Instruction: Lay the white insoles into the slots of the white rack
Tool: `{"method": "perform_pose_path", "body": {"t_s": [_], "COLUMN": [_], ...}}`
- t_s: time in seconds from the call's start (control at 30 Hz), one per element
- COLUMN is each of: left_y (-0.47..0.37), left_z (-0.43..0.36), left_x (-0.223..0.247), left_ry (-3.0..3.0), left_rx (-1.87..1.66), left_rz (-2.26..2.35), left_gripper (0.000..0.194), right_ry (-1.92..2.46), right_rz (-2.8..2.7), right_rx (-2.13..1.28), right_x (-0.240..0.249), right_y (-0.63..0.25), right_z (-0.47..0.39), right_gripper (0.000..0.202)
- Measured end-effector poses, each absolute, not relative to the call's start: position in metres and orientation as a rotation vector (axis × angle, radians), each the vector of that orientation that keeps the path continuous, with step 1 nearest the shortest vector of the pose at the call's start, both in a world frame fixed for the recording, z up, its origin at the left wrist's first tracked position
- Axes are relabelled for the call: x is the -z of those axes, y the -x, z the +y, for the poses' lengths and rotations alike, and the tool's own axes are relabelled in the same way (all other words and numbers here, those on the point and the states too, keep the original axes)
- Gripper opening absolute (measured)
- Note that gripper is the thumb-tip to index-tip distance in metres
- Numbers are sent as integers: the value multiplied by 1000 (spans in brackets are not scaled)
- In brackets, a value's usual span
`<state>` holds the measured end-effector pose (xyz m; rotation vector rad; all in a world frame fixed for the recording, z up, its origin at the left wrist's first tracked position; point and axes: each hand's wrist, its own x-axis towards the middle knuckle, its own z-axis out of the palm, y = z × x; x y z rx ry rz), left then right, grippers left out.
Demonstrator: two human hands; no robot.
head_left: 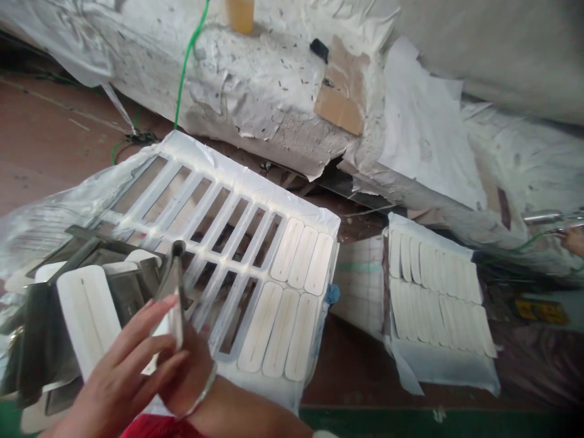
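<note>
I see a brown floor (41, 146) with torn white paper (255, 91) along the far side and a stack of white strips (435, 292) at right. Near left, my left hand (123, 371) lies fingers-spread against a metal tool (173, 292), which my right hand (191, 371) grips closed, above the white slotted mold (237, 237).
</note>
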<state>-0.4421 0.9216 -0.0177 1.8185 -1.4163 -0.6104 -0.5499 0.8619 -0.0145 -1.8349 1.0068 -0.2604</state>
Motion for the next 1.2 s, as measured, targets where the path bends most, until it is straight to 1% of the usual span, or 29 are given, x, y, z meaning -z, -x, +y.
{"method": "perform_pose_path", "body": {"t_s": [0.03,0.07,0.1,0.17,0.23,0.27,0.33,0.43,0.53,0.63,0.73,0.87,1.0,1.1,1.2], "left_y": [447,455,465,490,516,527,544,552,547,543,545,552,556,556,556], "left_z": [912,902,894,884,881,881,885,891,899,910,923,926,908,902,911], "left_x": [18,23,32,57,85,97,117,129,126,120,117,120,136,154,167], "left_ry": [-1810,-1818,-1819,-1756,-1668,-1649,-1667,-1729,-1739,-1749,-1859,-2037,-1961,-1907,-1888], "left_rx": [650,742,875,1217,1524,1638,1759,1773,1772,1793,1784,1605,1502,1606,1746], "left_rz": [-1451,-1450,-1432,-1377,-1296,-1240,-1126,-1015,-972,-1020,-1108,-1171,-1280,-1271,-1273], "left_gripper": [37,50,59,62,64,67,70,65,53,46,50,62,54,55,57], "right_ry": [1869,1906,1938,1956,1835,1729,1523,1367,1274,1148,961,886,960,1016,1060], "right_rz": [1045,1088,1146,1290,1427,1467,1463,1384,1314,1336,1418,1433,1399,1403,1427], "right_rx": [326,382,423,455,424,383,298,232,212,190,189,307,318,293,159], "right_x": [14,17,21,37,56,66,81,91,89,82,80,88,106,120,132], "right_y": [571,594,617,658,685,693,699,695,688,685,688,693,690,690,695], "right_z": [855,850,846,843,843,843,842,838,838,847,860,858,832,820,820], "right_gripper": [27,32,34,35,37,39,40,39,37,41,51,57,50,47,47]}}
